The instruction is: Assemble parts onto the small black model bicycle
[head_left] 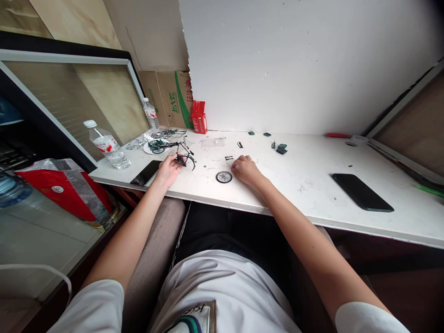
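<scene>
My left hand [169,169] grips a black model bicycle frame [184,156] just above the front part of the white table. Its handlebar and fork show, but the wheel places look bare. A small black spoked wheel [224,177] lies flat on the table between my two hands. Just right of this wheel, my right hand [247,169] rests on the tabletop with its fingers curled and pressed together. What those fingertips hold, if anything, is hidden. Behind it lies a small dark bracket-like part [229,158].
Several dark green pieces [282,147] lie farther back. At left are a white plate [147,149] with model parts, water bottles [110,147] and a phone [147,173]. A red box [199,121] stands by the wall, and a black phone-like slab [362,192] lies right.
</scene>
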{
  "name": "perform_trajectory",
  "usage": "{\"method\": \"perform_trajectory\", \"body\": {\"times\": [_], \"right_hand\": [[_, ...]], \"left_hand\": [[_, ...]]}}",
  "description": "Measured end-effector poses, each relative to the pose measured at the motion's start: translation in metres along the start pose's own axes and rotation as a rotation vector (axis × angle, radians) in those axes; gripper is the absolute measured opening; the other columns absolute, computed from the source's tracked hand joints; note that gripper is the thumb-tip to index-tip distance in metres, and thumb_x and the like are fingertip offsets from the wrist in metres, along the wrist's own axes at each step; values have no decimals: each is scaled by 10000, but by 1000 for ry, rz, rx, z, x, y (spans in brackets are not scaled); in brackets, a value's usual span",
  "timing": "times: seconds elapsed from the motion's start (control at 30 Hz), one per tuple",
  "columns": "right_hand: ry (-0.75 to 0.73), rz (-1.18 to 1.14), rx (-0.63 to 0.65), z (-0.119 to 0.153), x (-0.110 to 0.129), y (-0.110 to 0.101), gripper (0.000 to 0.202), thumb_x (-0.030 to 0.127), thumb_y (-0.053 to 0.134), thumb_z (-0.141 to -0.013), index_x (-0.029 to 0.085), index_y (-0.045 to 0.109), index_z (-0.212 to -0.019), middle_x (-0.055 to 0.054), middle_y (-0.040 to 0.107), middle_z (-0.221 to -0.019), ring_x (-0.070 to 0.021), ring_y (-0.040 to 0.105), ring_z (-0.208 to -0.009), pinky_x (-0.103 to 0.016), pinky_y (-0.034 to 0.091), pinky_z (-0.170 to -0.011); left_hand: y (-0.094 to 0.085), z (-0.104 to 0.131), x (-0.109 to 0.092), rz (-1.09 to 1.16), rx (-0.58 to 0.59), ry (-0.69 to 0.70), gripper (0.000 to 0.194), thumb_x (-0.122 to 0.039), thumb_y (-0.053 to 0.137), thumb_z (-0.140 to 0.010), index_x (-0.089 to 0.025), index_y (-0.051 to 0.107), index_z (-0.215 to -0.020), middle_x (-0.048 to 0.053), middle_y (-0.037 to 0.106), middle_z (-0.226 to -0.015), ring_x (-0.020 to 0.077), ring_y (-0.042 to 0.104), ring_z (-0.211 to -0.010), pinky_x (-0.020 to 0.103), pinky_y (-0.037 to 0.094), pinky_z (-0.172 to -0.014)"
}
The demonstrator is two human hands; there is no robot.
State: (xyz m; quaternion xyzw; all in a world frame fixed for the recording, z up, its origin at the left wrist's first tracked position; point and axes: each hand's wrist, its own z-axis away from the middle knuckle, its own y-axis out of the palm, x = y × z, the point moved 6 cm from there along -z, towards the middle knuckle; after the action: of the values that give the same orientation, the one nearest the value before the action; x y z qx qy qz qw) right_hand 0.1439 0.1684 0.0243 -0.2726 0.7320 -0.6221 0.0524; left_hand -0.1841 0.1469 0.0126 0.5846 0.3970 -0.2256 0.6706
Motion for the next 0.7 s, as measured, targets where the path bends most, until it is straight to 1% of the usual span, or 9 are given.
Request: {"method": "perform_trajectory", "body": {"times": [0.1,0.2,0.3,0.37,0.43,0.5,0.57,0.63,0.7], "right_hand": [[9,14,15,1,1,-1,272,248,526,-1064,149,750,-1183,-214,630,-1333,-366,524,-1235,-461,491,-1029],[-9,38,20,1,3,3,303,254,481,-1081,121,734,-1183,-233,615,-1349,-380,502,-1261,-485,478,-1053],[-40,86,11,-1,4,8,342,250,414,-1098,103,713,-1172,-253,606,-1346,-393,477,-1271,-512,455,-1072],[-32,102,-19,-3,1,7,355,242,378,-1104,104,693,-1191,-256,597,-1352,-392,473,-1266,-519,451,-1065],[26,100,-81,-5,-9,1,353,221,358,-1101,108,670,-1223,-254,585,-1363,-390,468,-1269,-519,455,-1048],[128,95,-149,-6,-24,-8,351,191,351,-1089,112,656,-1242,-252,582,-1356,-394,467,-1271,-525,460,-1032],[225,93,-177,-5,-39,-14,346,163,362,-1070,110,662,-1234,-259,584,-1334,-406,473,-1269,-543,465,-1020],[286,82,-146,-3,-50,-15,337,167,386,-1060,101,682,-1207,-279,584,-1319,-424,482,-1270,-572,469,-1017],[311,69,-79,-2,-55,-10,338,200,407,-1061,84,704,-1173,-305,579,-1322,-448,485,-1283,-602,472,-1020]], "left_hand": [[-1,1,0,6,-12,-3,113,-129,729,-839,-152,717,-949,60,774,-920,165,772,-889,268,598,-917],[-2,0,1,4,-15,-3,104,-130,731,-840,-157,714,-938,62,778,-919,170,774,-892,271,602,-908],[-4,-2,2,-9,-7,1,121,-145,758,-836,-168,710,-945,61,782,-926,169,776,-894,272,602,-914],[-5,-4,3,-20,-4,2,139,-157,775,-829,-171,709,-951,62,782,-925,170,778,-897,273,600,-923],[-6,-4,3,-24,-4,3,151,-164,781,-821,-167,710,-955,64,780,-922,172,780,-902,274,598,-930],[-7,-5,3,-25,-5,3,159,-167,782,-816,-164,709,-957,64,778,-921,171,781,-903,274,597,-934],[-7,-4,2,-25,-9,4,156,-169,780,-820,-162,707,-957,64,777,-921,169,782,-902,275,598,-937],[-8,-4,2,-27,-14,4,152,-171,777,-828,-161,707,-962,65,777,-916,169,782,-899,278,602,-935],[-8,-4,3,-27,-19,2,155,-172,778,-833,-159,709,-971,67,779,-913,170,782,-894,279,605,-928]]}}
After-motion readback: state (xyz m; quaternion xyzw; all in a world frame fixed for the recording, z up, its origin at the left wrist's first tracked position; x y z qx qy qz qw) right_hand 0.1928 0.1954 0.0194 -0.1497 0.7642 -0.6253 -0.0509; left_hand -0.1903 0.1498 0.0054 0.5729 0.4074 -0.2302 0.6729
